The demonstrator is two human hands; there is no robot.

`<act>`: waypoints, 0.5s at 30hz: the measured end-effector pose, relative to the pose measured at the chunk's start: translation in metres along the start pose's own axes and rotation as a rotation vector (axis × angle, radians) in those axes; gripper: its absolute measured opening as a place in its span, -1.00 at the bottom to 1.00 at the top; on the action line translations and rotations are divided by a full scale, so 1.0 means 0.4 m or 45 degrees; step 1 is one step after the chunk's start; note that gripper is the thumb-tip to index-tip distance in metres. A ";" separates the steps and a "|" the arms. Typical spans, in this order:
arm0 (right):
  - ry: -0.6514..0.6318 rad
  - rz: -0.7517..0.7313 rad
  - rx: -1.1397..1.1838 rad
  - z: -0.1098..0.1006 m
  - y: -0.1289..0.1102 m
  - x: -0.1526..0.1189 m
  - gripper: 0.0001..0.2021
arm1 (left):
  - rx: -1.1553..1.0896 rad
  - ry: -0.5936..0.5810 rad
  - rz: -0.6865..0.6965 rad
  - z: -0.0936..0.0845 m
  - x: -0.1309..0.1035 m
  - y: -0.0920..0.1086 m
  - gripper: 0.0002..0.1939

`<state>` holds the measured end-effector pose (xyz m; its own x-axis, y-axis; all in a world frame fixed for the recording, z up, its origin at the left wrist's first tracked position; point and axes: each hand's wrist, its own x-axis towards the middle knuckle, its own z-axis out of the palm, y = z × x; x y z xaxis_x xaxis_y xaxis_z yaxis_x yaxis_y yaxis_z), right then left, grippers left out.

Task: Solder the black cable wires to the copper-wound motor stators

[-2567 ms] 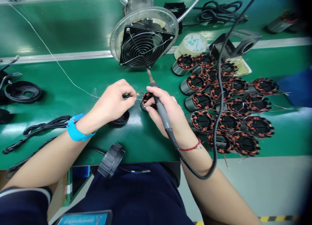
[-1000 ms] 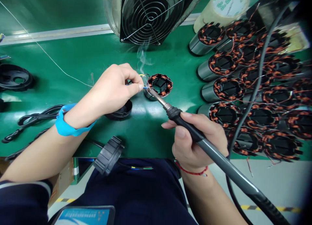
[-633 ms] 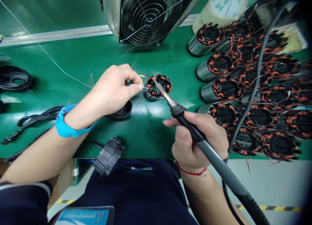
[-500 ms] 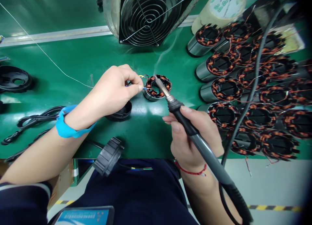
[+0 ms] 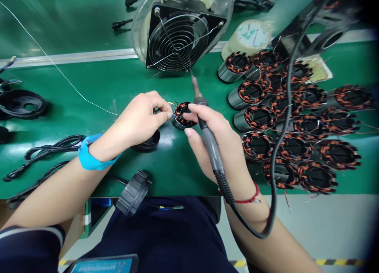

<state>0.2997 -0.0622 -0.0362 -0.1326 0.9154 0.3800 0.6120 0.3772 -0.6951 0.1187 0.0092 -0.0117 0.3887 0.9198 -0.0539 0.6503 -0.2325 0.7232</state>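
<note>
My left hand [image 5: 143, 117], with a blue band at the wrist, pinches a thin blue wire [image 5: 174, 116] at the left rim of a copper-wound motor stator [image 5: 180, 122]. My right hand [image 5: 226, 144] holds a soldering iron [image 5: 211, 143] whose tip points away from me, toward the fan. The thumb and index finger of that hand reach out beside the stator and cover part of its right side. Whether they touch it I cannot tell. Below my left hand sits a black round cap [image 5: 148, 143], partly hidden.
A fan with a wire grille [image 5: 176, 48] stands at the back. Several wound stators [image 5: 257, 117] crowd the right, beneath the iron's hanging cord [image 5: 286, 127]. Black cables [image 5: 53, 148] and a round housing [image 5: 25, 103] lie left. A ribbed black cap [image 5: 134, 192] overhangs the front edge.
The soldering iron's tip has lifted off the stator and swung away toward the fan. My right hand has moved left and forward, its fingers reaching the stator. My left hand keeps its pinch.
</note>
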 end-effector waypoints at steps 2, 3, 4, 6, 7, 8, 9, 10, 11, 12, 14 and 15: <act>-0.008 0.028 -0.007 0.006 -0.002 0.002 -0.63 | -0.001 -0.001 0.005 0.001 0.001 -0.001 -0.86; -0.003 0.037 -0.004 0.008 -0.001 0.003 -0.64 | -0.003 -0.006 0.009 0.001 0.000 -0.003 -0.86; 0.008 0.042 0.001 0.010 0.001 0.007 -0.65 | -0.006 -0.012 0.014 0.000 0.000 -0.005 -0.86; 0.035 0.027 0.020 0.013 0.012 0.019 -0.64 | -0.014 -0.013 0.020 -0.006 -0.004 -0.010 -0.90; 0.034 0.010 0.025 0.016 0.020 0.027 -0.63 | -0.022 -0.020 0.009 -0.012 -0.007 -0.013 -0.94; 0.016 -0.012 0.023 0.019 0.030 0.036 -0.60 | -0.030 -0.041 -0.016 -0.020 -0.011 -0.015 -0.91; -0.018 -0.037 0.013 0.023 0.041 0.045 -0.57 | -0.032 -0.072 -0.053 -0.029 -0.014 -0.016 -0.83; -0.064 -0.059 0.000 0.028 0.051 0.054 -0.53 | -0.023 -0.115 -0.092 -0.039 -0.017 -0.017 -0.78; -0.109 -0.080 -0.011 0.034 0.061 0.062 -0.51 | 0.006 -0.167 -0.126 -0.050 -0.020 -0.016 -0.77; -0.143 -0.095 -0.018 0.040 0.069 0.068 -0.50 | 0.053 -0.219 -0.155 -0.060 -0.022 -0.013 -0.81; -0.157 -0.114 -0.017 0.051 0.079 0.075 -0.51 | 0.159 -0.285 -0.192 -0.076 -0.023 -0.004 -0.91; -0.141 -0.114 -0.017 0.056 0.080 0.075 -0.52 | 0.194 -0.305 -0.206 -0.080 -0.023 0.002 -0.90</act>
<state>0.2981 -0.0195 -0.0607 -0.2718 0.8883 0.3701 0.6041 0.4569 -0.6530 0.0946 0.0106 0.0115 0.4031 0.8523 -0.3333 0.7993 -0.1506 0.5817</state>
